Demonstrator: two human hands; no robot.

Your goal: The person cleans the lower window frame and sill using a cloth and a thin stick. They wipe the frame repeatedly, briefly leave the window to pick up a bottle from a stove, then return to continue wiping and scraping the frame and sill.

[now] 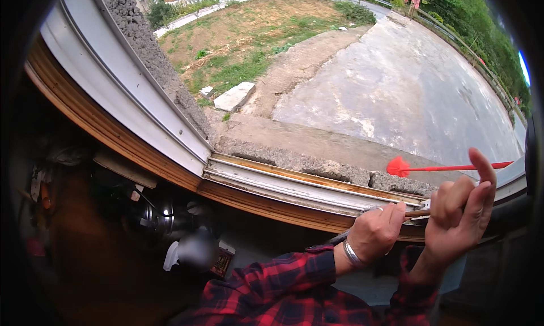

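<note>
My left hand, with a ring and a silver bracelet, is closed around a thin brown stick over the window sill's lower track. Grey material, perhaps cloth, shows beside this hand and under the wrist. At the stick's other end is my right hand, most fingers curled and one finger raised; whether it grips the stick is hidden. Under the hands runs the white metal window track, dirty along its grooves, with brown wooden trim on the inner side. A small white fitting sits in the track between the hands.
Outside, a red-bristled brush on a red pole lies past the rough masonry edge. The white side frame rises at left. Indoors below, a white spray nozzle and shiny metal items stand in shadow.
</note>
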